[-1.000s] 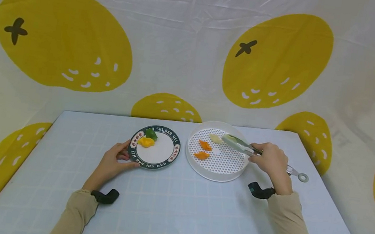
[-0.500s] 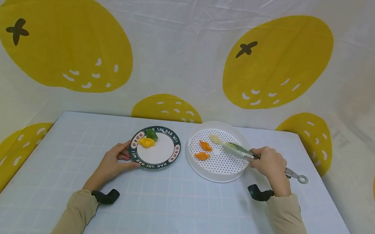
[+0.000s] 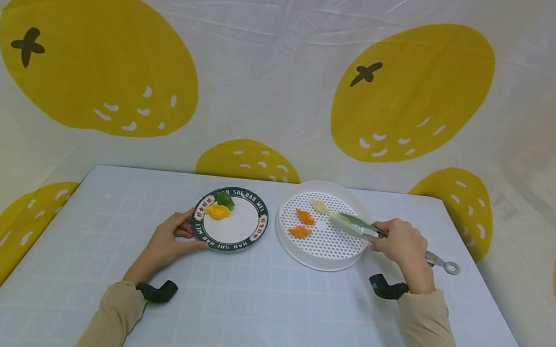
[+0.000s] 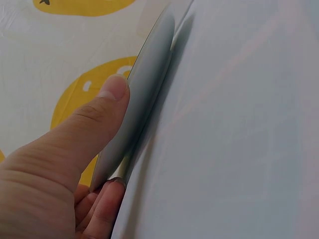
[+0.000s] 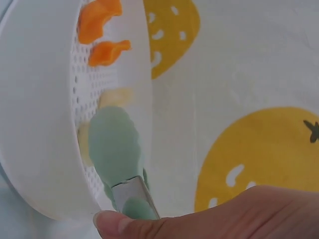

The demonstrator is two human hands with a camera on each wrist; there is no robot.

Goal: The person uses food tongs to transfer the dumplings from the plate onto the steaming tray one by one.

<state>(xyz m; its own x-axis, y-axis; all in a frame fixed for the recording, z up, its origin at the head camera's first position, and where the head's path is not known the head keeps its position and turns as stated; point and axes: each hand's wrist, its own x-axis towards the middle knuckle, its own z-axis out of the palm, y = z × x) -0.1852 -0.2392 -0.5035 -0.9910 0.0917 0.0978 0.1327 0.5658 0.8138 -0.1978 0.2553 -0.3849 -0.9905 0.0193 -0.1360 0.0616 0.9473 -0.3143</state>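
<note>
Right hand (image 3: 399, 242) grips tongs (image 3: 356, 226), whose tips hide a pale piece (image 5: 83, 142).

1. pale blue table (image 3: 248, 311) with a faint grid of squares.
2. white cloth backdrop (image 3: 284, 50) behind and at both sides, creased.
3. big yellow fruit prints (image 3: 97, 53) across it, evenly lit.

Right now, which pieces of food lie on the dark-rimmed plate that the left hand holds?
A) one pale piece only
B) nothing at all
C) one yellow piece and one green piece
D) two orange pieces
C: the head view shows a yellow piece and a green piece on the dark-rimmed plate, whose edge the left hand holds.
</note>
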